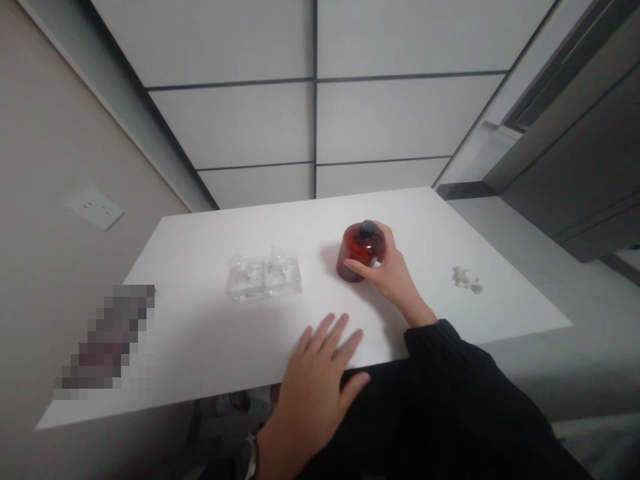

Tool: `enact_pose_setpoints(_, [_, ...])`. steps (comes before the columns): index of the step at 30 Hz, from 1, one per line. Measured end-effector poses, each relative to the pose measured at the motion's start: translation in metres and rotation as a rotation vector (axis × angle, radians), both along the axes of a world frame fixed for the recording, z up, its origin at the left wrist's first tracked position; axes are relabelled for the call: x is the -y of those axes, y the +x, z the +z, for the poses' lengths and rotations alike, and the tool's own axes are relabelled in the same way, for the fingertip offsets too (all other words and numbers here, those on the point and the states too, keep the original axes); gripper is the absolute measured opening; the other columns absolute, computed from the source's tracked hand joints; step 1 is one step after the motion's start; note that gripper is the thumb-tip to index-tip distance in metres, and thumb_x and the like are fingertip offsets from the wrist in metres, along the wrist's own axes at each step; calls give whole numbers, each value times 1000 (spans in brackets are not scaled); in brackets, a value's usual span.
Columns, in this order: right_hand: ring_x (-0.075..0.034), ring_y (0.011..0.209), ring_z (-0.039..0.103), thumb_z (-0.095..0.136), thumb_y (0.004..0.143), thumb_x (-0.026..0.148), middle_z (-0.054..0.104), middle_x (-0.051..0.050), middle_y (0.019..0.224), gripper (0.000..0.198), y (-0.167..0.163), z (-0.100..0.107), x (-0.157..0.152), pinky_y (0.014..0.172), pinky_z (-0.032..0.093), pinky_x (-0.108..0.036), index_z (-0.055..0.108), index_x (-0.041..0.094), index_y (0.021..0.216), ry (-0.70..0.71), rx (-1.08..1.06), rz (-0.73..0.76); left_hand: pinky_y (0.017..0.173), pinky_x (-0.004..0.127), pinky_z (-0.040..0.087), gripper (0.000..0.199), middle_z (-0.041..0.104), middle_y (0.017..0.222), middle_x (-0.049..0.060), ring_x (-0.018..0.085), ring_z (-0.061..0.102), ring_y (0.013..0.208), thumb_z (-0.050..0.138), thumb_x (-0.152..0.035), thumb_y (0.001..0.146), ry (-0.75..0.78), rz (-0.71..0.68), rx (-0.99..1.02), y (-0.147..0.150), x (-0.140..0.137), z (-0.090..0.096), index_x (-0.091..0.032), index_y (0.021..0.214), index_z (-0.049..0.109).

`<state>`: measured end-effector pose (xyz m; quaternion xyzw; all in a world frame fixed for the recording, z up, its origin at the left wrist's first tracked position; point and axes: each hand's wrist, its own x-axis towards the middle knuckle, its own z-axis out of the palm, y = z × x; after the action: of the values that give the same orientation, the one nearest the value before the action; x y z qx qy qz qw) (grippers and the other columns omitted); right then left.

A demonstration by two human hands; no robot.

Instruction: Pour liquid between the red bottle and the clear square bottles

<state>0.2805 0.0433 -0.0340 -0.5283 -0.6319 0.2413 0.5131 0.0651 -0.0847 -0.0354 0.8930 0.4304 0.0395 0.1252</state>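
Note:
A dark red, see-through bottle with a black cap stands upright on the white table. My right hand is wrapped round its right side, thumb across the front and fingers behind, partly hidden. My left hand lies flat at the table's near edge with fingers spread, holding nothing. To the left of the bottle sits a clear plastic or glass two-part container, with a rounded clear piece on top of each part. Its exact kind is hard to make out.
A small crumpled whitish clump lies on the right of the table. At the left edge is a blurred-out flat object. A wall socket is at left, and white panelled doors stand behind the table.

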Motion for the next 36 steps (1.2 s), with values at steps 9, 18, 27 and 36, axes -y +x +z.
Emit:
enact_pose_setpoints(9, [-36, 126, 66, 83, 74, 48, 62, -18, 145, 81, -6, 0, 1, 107, 55, -55, 48, 22, 142, -14, -3, -32, 110, 69, 54, 60, 37, 171, 12, 42, 43, 154, 50, -40, 107, 298, 255, -154, -44, 20, -16, -23, 164, 40])
enact_pose_setpoints(18, [-35, 129, 65, 84, 75, 50, 62, -16, 146, 81, -7, -1, 6, 109, 53, -57, 49, 25, 143, -17, 13, -21, 112, 72, 51, 61, 37, 172, 9, 41, 41, 156, 54, -42, 106, 209, 290, -164, -52, 19, -13, -29, 164, 39])
enact_pose_setpoints(27, [-36, 133, 62, 84, 75, 47, 61, -16, 147, 82, -8, -4, 4, 112, 51, -59, 47, 26, 145, -18, 12, -2, 111, 64, 56, 69, 34, 173, 6, 37, 44, 155, 58, -48, 103, 230, 124, -143, -54, 39, -15, -31, 166, 35])
enact_pose_setpoints(36, [-35, 127, 66, 84, 75, 48, 62, -16, 144, 81, -10, -5, 5, 108, 53, -55, 48, 24, 144, -12, 17, -10, 110, 68, 54, 73, 40, 170, 10, 43, 45, 153, 59, -56, 101, 248, 210, -124, -71, 40, -15, -30, 165, 36])
